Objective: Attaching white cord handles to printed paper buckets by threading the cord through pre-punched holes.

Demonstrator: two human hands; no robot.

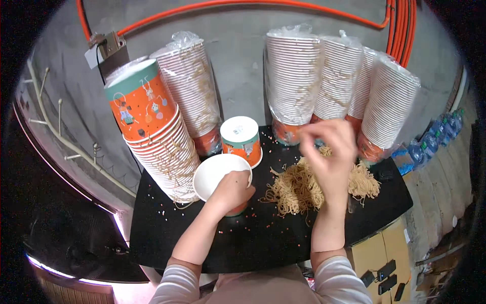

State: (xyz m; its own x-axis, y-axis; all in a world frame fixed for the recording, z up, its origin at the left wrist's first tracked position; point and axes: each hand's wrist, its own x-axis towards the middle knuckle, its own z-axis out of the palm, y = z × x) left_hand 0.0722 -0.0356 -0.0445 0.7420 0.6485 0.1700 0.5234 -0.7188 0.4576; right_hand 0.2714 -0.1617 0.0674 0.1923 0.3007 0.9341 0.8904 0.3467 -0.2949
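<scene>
My left hand (233,192) is closed on the rim of a white-lined paper cup (213,171), which tilts with its mouth toward the upper left. Its outer side is mostly hidden by the hand. My right hand (333,157) is raised over a pile of tan strings (298,190), thumb and fingertips drawn together; whatever they may pinch is too small to make out. Just behind the held cup, an upside-down orange and green paper cup (242,149) stands on the black table (258,248).
At the left leans a tall stack of nested cups (162,159) with strings along its side. Behind it stands a plastic-wrapped stack (190,83). Several more wrapped stacks (294,76) line the back right against the grey wall (238,66). Small pale bits dot the tabletop.
</scene>
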